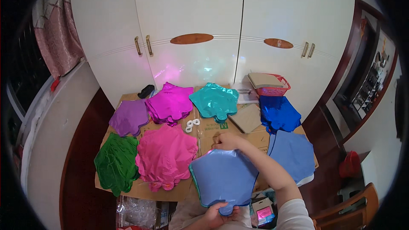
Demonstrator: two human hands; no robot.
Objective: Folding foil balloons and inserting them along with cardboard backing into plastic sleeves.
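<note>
A flat, uninflated star-shaped foil balloon (226, 179), light blue on top, is held in front of me over the table's near edge. Teal and darker edges show beneath it, so it seems to lie on other balloons. My left hand (216, 216) grips its short tail at the bottom, thumb on top. At its top edge, my right hand (226, 141) is closed with curled fingers pinching the rim; the fingertips are partly hidden. A light-blue foil balloon stack (292, 155) lies right of my right forearm, and a pink foil balloon stack (166, 155) lies to the left.
Cardboard (174, 194) covers the table. Around it lie green (116, 162), purple (128, 117), magenta (170, 102), teal (215, 100) and dark-blue balloon stacks (279, 113). White rolls (191, 125), a grey-beige board (246, 118) and a red basket (272, 90) sit among them. White cabinets stand behind.
</note>
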